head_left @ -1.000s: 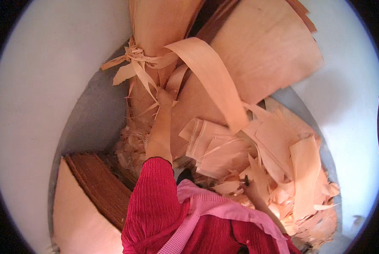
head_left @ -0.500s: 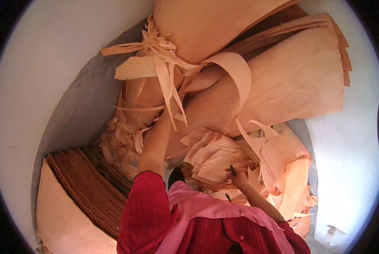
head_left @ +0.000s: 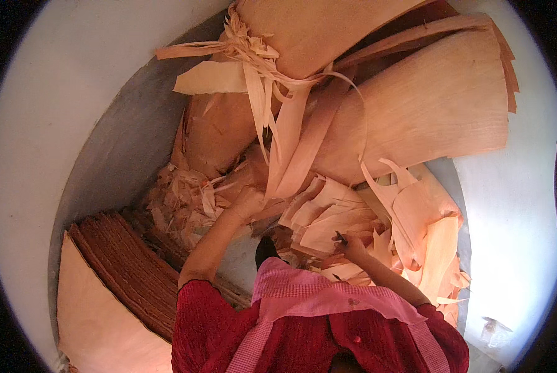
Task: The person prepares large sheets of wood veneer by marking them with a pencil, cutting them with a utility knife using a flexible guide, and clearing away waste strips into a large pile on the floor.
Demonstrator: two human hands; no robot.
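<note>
My left hand (head_left: 252, 200) is closed at the lower end of a long pale wood veneer strip (head_left: 289, 133). That strip runs up to a tangle of torn veneer strips (head_left: 253, 53) hanging beside the large curved sheets. In my right hand (head_left: 354, 249) is a small dark pointed tool (head_left: 340, 237); the fingers hide most of it, so its kind is unclear. The right hand is over a heap of broken veneer pieces (head_left: 331, 214), apart from the strip.
Large rolled veneer sheets (head_left: 428, 102) lean across the far side. At the left stands a stack of brown sheets (head_left: 126, 267) on edge. Torn scraps (head_left: 173, 196) lie before the grey wall base (head_left: 126, 137). Bent veneer offcuts (head_left: 415, 217) pile against the right wall (head_left: 508, 248).
My left hand has come down and nearer, drawing the veneer strip down straighter from the tangle. The curled loop at the right has narrowed. My right hand stays over the heap with the tool.
</note>
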